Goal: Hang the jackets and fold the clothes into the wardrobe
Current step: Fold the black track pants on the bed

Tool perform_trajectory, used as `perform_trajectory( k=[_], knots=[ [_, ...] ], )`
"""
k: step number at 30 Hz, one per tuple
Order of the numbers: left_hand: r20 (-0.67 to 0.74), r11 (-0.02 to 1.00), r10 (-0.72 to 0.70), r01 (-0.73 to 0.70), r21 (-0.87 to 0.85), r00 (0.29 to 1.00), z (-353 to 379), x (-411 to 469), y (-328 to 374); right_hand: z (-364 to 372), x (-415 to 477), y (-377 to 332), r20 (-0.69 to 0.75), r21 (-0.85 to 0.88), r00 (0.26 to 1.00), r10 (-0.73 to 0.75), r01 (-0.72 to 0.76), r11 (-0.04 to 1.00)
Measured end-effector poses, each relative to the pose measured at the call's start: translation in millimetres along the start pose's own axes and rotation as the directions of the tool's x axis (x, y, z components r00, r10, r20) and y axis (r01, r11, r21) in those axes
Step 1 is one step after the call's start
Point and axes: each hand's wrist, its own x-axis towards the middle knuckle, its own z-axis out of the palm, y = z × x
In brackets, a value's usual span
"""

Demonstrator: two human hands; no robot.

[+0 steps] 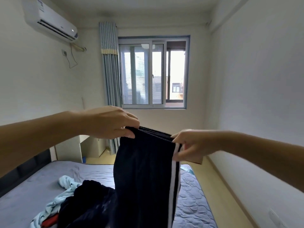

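A pair of dark navy track trousers [144,175] with white side stripes hangs in the air in front of me, above the bed. My left hand [111,122] pinches the left end of the waistband. My right hand [189,145] pinches the right end, by the white stripe. The legs drop straight down out of the bottom of the view. On the bed below lies a heap of clothes [70,204]: a light blue patterned garment, a dark navy piece and something red underneath.
The bed [192,198] has a grey-blue quilted mattress and a dark headboard on the left. Beyond it are a white cabinet [69,150], a blue curtain [110,76] and a window [153,73]. A strip of wooden floor runs along the right wall.
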Motion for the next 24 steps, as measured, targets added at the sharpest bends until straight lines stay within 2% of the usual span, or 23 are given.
perform_trajectory(
  k=[3, 6, 10, 14, 17, 19, 21, 22, 24],
  knots=[
    [-0.085, 0.994, -0.097, 0.1, 0.033, 0.992, -28, 5, -15, -50, 2, -4, -0.134, -0.077, 0.991, -0.026, 0.016, 0.997],
    [-0.235, 0.995, -0.086, 0.095, 0.027, 0.968, -53, 11, -23, -90, 4, -8, -0.255, -0.099, 0.965, -0.051, 0.026, 0.995],
    [-0.167, 0.978, -0.179, 0.157, -0.139, 0.969, -44, 19, -19, -90, 3, -4, -0.271, -0.084, 0.962, -0.033, 0.011, 0.996],
    [-0.282, 0.891, -0.279, 0.138, -0.432, 0.918, -42, 23, -20, -86, 0, 2, -0.486, -0.041, 0.87, -0.084, 0.073, 0.996],
    [-0.268, 0.831, -0.379, 0.198, -0.52, 0.886, -49, 30, -23, -86, 0, 0, -0.569, 0.123, 0.822, -0.01, 0.097, 0.988],
    [-0.181, 0.804, -0.447, 0.305, -0.511, 0.876, -55, 37, -29, -92, 3, 0, -0.528, 0.295, 0.84, 0.125, 0.043, 0.955],
    [-0.091, 0.788, -0.49, 0.396, -0.472, 0.867, -59, 45, -34, -100, 7, -2, -0.328, 0.475, 0.902, 0.283, -0.102, 0.874],
    [-0.047, 0.766, -0.497, 0.413, -0.492, 0.866, -60, 49, -34, -104, 10, -3, -0.24, 0.522, 0.915, 0.326, -0.161, 0.838],
    [-0.005, 0.706, -0.501, 0.405, -0.581, 0.866, -61, 57, -35, -109, 16, -5, -0.2, 0.532, 0.908, 0.368, -0.215, 0.819]
  ],
)
